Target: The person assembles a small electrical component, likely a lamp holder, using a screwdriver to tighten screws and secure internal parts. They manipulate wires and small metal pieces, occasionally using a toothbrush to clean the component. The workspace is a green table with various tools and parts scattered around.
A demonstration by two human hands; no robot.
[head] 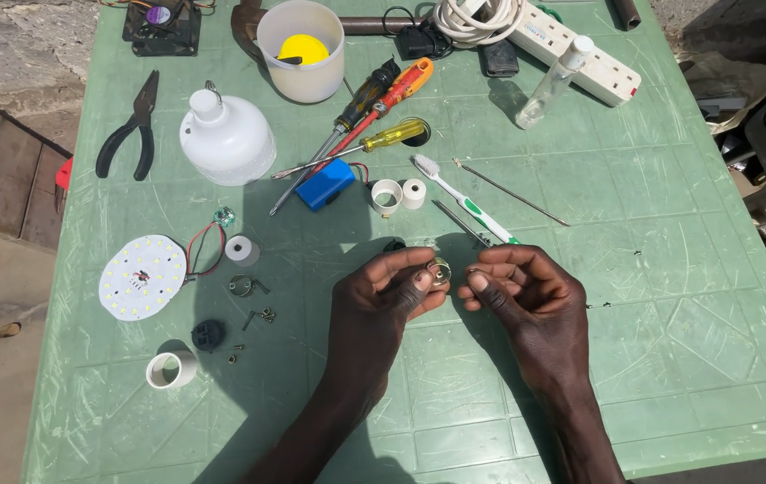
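The left hand (383, 300) and right hand (522, 296) sit nearest, meeting over the middle of the green bench (670, 296); the left fingers (420, 280) are pinched shut on a small shiny ring (439, 271), held just above the bench between the two hands; the right fingers (477, 282) are curled closed just beside it, and whether they touch it I cannot tell. Beyond the hands, in falling size: a white power strip (580, 54) at the far edge; a white bulb shell (226, 139) and a white cup (300, 49); a round white disc of lamps (142, 277) to the left, with red and black wires; black pliers (132, 130); several screwdrivers (374, 103) crossing one another; a toothbrush (463, 202) lying right behind the fingers; a blue block (324, 185); a roll of white tape (170, 368); loose screws (262, 315) near the left wrist.
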